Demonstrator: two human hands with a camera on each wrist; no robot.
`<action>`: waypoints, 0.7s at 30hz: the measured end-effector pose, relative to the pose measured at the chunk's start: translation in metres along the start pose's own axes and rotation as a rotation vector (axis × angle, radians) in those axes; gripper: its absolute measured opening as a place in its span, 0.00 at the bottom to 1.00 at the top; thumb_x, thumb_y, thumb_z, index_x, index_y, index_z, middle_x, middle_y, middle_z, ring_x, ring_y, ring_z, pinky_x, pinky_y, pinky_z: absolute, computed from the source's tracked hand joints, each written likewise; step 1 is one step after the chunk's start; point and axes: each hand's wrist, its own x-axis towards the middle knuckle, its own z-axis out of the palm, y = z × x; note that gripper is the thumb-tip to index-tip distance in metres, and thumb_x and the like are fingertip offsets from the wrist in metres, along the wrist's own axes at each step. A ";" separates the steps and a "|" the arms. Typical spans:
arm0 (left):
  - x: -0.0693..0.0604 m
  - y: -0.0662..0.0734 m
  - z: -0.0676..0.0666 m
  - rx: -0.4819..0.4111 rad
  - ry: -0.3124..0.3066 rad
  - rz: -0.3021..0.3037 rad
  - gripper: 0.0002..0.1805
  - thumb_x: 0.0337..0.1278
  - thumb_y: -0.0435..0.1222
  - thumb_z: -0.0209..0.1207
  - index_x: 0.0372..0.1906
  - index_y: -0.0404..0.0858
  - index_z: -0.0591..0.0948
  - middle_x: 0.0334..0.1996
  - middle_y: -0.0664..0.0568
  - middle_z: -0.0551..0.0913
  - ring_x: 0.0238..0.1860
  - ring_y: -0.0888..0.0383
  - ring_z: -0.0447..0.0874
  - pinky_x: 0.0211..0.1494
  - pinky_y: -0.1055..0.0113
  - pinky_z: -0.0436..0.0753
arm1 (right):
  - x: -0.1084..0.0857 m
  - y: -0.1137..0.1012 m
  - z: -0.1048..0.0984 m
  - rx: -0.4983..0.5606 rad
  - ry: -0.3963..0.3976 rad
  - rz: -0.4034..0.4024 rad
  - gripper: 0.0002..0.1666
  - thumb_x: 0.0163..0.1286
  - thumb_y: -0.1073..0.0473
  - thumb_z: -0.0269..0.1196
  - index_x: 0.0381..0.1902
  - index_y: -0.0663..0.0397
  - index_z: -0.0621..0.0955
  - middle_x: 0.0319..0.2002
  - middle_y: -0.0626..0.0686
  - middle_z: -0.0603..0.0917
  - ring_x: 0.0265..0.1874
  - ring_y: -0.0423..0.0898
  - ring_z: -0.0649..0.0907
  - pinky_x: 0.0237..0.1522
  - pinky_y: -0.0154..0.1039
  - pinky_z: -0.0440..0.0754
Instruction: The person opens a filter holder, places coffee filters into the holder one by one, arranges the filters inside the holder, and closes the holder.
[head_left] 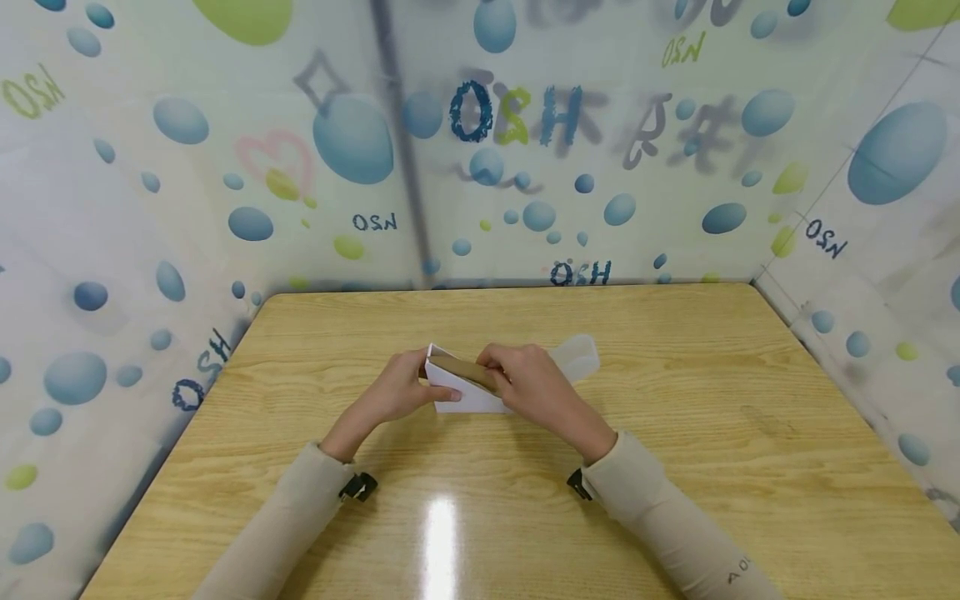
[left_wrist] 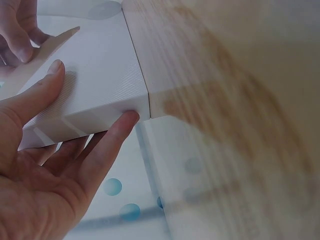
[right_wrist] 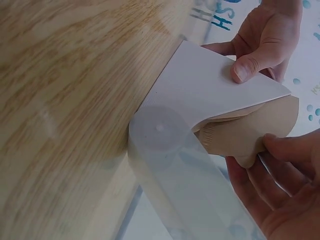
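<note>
- With fingers of the right hand [head_left: 532,381], pinching brown paper [right_wrist: 252,127] — partly inside white box [right_wrist: 225,82]
- Gripping that box with left hand [head_left: 399,389]
- Working near a translucent container [head_left: 579,358]

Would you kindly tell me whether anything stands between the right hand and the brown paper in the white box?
Nothing visible does: the right hand pinches the brown paper at the open side of the white box. The translucent container is off to one side.
</note>
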 end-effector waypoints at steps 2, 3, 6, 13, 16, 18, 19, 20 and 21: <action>0.000 0.000 0.000 0.004 -0.002 -0.009 0.23 0.58 0.43 0.74 0.58 0.45 0.82 0.47 0.44 0.88 0.42 0.56 0.86 0.42 0.62 0.80 | 0.000 0.000 0.000 -0.001 -0.006 0.003 0.07 0.74 0.66 0.65 0.43 0.52 0.88 0.36 0.51 0.91 0.22 0.36 0.78 0.26 0.31 0.74; 0.000 0.000 0.000 0.005 -0.002 -0.011 0.24 0.58 0.43 0.74 0.58 0.44 0.82 0.47 0.44 0.88 0.42 0.56 0.86 0.42 0.62 0.80 | 0.000 0.000 0.000 -0.003 -0.009 0.004 0.07 0.74 0.66 0.65 0.43 0.52 0.88 0.36 0.51 0.91 0.22 0.36 0.78 0.26 0.30 0.74; 0.000 0.000 0.000 0.006 0.000 -0.012 0.24 0.58 0.43 0.74 0.58 0.44 0.82 0.47 0.45 0.89 0.42 0.56 0.86 0.42 0.62 0.80 | 0.000 0.000 0.001 -0.008 -0.015 0.009 0.07 0.74 0.66 0.64 0.43 0.52 0.88 0.35 0.50 0.91 0.22 0.36 0.78 0.26 0.31 0.74; 0.000 0.000 0.000 0.005 -0.001 -0.009 0.24 0.58 0.43 0.74 0.58 0.45 0.82 0.48 0.45 0.88 0.43 0.56 0.87 0.43 0.61 0.81 | 0.001 -0.001 0.002 -0.011 -0.028 0.017 0.07 0.74 0.66 0.64 0.43 0.52 0.88 0.35 0.51 0.91 0.23 0.36 0.78 0.27 0.31 0.74; 0.001 0.000 0.000 0.005 -0.001 -0.007 0.23 0.58 0.43 0.74 0.58 0.45 0.82 0.48 0.44 0.88 0.43 0.56 0.87 0.43 0.61 0.81 | 0.000 -0.001 0.001 -0.013 -0.022 0.020 0.08 0.74 0.67 0.64 0.44 0.52 0.88 0.35 0.51 0.91 0.22 0.36 0.78 0.26 0.31 0.74; 0.001 -0.001 0.000 0.008 0.002 -0.005 0.23 0.58 0.43 0.74 0.57 0.44 0.82 0.47 0.45 0.88 0.43 0.56 0.86 0.43 0.61 0.81 | 0.000 -0.001 0.001 -0.017 -0.008 0.018 0.08 0.74 0.67 0.63 0.44 0.52 0.88 0.35 0.51 0.91 0.22 0.36 0.78 0.25 0.31 0.74; 0.000 -0.001 0.000 0.010 0.003 -0.003 0.23 0.58 0.43 0.74 0.57 0.44 0.82 0.47 0.45 0.88 0.43 0.56 0.87 0.43 0.61 0.82 | 0.000 -0.001 0.001 -0.022 0.000 0.016 0.08 0.74 0.67 0.63 0.44 0.53 0.88 0.35 0.51 0.91 0.22 0.36 0.78 0.25 0.31 0.74; 0.000 -0.001 0.000 0.010 0.005 -0.001 0.22 0.58 0.43 0.74 0.56 0.44 0.82 0.46 0.46 0.88 0.43 0.56 0.87 0.43 0.62 0.82 | 0.000 -0.001 0.001 -0.025 0.009 0.014 0.09 0.74 0.68 0.63 0.45 0.53 0.88 0.35 0.51 0.91 0.22 0.37 0.78 0.25 0.31 0.74; 0.000 -0.001 0.000 0.010 0.005 0.001 0.22 0.59 0.43 0.74 0.56 0.44 0.82 0.46 0.46 0.88 0.43 0.56 0.87 0.43 0.62 0.82 | 0.000 -0.001 0.002 -0.029 0.016 0.011 0.09 0.74 0.68 0.63 0.45 0.53 0.88 0.34 0.51 0.91 0.22 0.37 0.78 0.25 0.32 0.74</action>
